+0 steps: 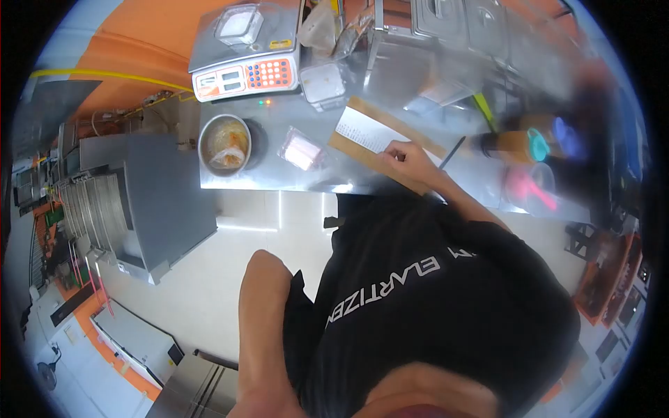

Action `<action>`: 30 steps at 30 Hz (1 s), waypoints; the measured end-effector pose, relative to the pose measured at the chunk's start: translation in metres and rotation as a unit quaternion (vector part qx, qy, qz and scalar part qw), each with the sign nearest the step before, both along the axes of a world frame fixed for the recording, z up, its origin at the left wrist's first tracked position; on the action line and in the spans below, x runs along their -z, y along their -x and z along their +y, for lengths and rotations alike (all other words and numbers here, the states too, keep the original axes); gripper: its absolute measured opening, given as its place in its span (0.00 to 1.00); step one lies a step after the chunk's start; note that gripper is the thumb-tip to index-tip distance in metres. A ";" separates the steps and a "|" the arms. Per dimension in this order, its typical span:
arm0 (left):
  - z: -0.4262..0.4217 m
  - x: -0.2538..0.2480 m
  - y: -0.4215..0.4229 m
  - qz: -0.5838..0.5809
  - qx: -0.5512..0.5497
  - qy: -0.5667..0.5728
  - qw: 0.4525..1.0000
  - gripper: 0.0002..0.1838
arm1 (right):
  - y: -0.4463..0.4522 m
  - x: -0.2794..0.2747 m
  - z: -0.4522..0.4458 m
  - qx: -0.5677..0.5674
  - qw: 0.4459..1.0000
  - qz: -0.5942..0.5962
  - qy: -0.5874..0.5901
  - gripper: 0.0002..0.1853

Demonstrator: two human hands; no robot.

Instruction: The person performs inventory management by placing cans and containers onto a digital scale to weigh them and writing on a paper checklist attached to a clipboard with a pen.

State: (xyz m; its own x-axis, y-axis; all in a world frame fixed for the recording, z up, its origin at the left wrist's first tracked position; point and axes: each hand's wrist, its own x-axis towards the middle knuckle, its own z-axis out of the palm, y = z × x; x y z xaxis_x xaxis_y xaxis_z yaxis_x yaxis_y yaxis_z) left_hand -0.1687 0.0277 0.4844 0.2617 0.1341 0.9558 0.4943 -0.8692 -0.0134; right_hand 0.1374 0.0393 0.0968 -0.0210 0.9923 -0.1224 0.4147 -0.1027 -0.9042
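Observation:
My right hand point(408, 161) is over a printed white paper sheet point(366, 132), its fingers curled and closed at the sheet's lower right end. Whether the sheet is lifted there is hard to tell. Under the paper lies a long brown board point(352, 148), set at a slant near the counter's front edge. A dark pen-like stick point(453, 152) rests just right of the hand. Left of the board is a small clear plastic packet point(303, 150) with pale pink contents. My left forearm bends back towards the camera, so that hand is out of sight.
On the steel counter point(268, 177) stand a metal bowl of food point(225, 144), a digital scale point(244, 73) carrying a clear tub point(239, 24), and another tub point(323, 85). Blurred bottles point(516, 145) are at right, lidded steel pans point(439, 15) behind. A steel cabinet point(167, 202) stands left.

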 end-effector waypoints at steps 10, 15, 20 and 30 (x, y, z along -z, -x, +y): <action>-0.026 -0.003 -0.061 -0.150 0.139 -0.099 0.974 0.44 | -0.037 0.024 -0.038 -0.005 1.000 -0.018 -0.004 0.08; -0.034 -0.006 -0.082 -0.161 0.190 -0.119 0.961 0.48 | -0.051 0.023 -0.042 0.009 1.000 -0.024 0.014 0.11; -0.042 -0.006 -0.086 -0.155 0.214 -0.113 0.958 0.52 | -0.065 0.020 -0.043 0.063 0.998 -0.022 0.007 0.12; -0.031 -0.005 -0.112 -0.175 0.324 -0.102 0.924 0.55 | -0.064 0.027 -0.045 0.107 0.993 -0.010 -0.040 0.10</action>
